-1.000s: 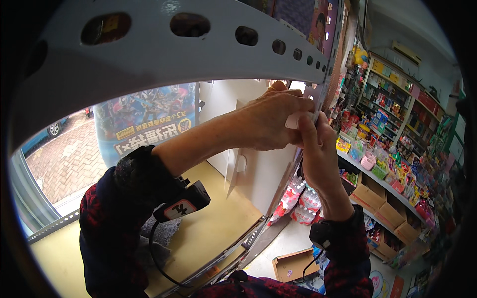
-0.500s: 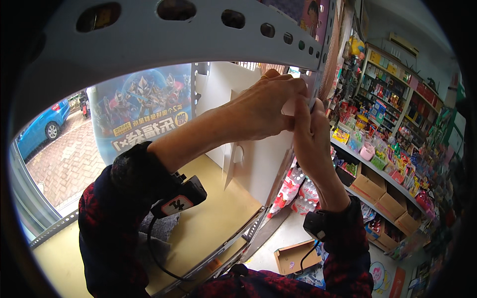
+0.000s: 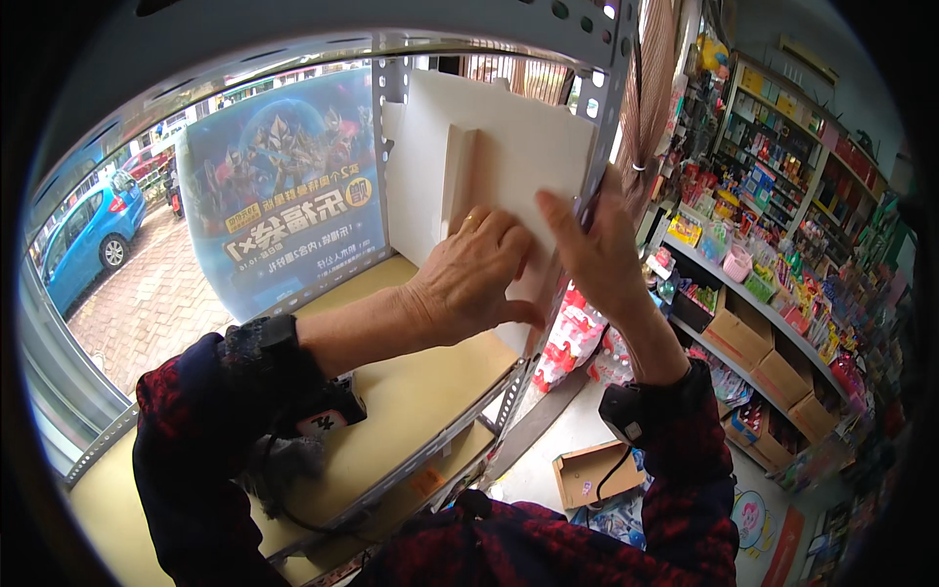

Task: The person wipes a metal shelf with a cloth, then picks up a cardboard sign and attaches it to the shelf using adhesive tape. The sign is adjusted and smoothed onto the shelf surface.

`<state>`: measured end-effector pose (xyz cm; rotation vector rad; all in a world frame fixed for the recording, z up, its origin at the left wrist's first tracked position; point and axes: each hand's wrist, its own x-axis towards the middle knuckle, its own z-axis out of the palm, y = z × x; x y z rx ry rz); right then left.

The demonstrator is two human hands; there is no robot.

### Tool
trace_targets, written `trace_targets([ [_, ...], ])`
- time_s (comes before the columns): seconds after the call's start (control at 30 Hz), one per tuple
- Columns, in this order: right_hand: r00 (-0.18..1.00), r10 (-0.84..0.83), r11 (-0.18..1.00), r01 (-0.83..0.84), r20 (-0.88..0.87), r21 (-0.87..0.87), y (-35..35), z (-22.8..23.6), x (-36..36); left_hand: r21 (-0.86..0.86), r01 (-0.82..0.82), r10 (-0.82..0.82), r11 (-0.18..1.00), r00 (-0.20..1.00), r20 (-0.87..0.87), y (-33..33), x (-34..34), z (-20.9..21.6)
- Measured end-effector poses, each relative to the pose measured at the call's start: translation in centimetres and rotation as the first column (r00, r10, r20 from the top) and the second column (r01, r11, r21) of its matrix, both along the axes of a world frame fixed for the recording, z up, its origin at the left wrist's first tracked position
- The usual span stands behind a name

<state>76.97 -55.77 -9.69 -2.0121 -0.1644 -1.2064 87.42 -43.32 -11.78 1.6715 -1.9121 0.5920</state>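
A white board [image 3: 538, 127] stands upright inside the end of a metal shelf rack, with a narrow pale folded strip [image 3: 458, 181] sticking out from its face. My left hand [image 3: 469, 274], a ring on one finger, lies against the board's lower part; its fingers are bent and the thumb is spread away, with nothing visible between them. Beside the perforated grey corner post [image 3: 599, 117], my right hand [image 3: 602, 254] has thumb and fingers apart at the board's right edge. Its fingertips are blurred and partly hidden by the post.
A yellowish shelf board [image 3: 411, 391] lies below my arms, and a perforated grey beam [image 3: 293, 44] crosses overhead. Behind the rack's window side hangs a blue poster [image 3: 284, 186]. An open cardboard box [image 3: 592, 474] sits on the floor; stocked shelves [image 3: 763, 303] line the right.
My view has shifted, showing more of the board below the beam. Both hands, formerly close together at the post, have come apart; the left moved down and left onto the board.
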Motion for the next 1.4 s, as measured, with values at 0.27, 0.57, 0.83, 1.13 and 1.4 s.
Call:
trace_targets([
  [0.27, 0.92, 0.288, 0.957, -0.264, -0.267, 0.124, -1.4, -5.3, -1.8, 0.188, -0.163, 0.21, 0.969, 0.939, -0.27, 0.0, -2.6, -3.9],
  [0.57, 0.961, 0.173, 0.984, -0.16, -0.217, 0.076, -0.7, -7.4, -2.0, 0.199, -0.069, 0.144, 0.978, 0.907, -0.396, -0.5, -2.8, -4.6],
  [0.83, 0.975, 0.112, 0.994, -0.107, -0.193, 0.032, -0.3, -7.8, -1.7, 0.179, 0.018, 0.05, 0.984, 0.928, -0.37, -1.0, -1.5, -4.9],
  [1.13, 0.928, 0.308, 0.95, -0.289, -0.209, 0.115, -1.1, -7.9, -1.5, 0.174, 0.027, 0.029, 0.984, 0.95, -0.311, -1.0, -1.1, -4.9],
  [1.4, 0.841, 0.428, 0.902, -0.375, -0.331, 0.213, -2.2, -9.7, -3.1, 0.246, 0.049, 0.036, 0.968, 0.943, -0.331, -0.3, -1.2, -6.0],
])
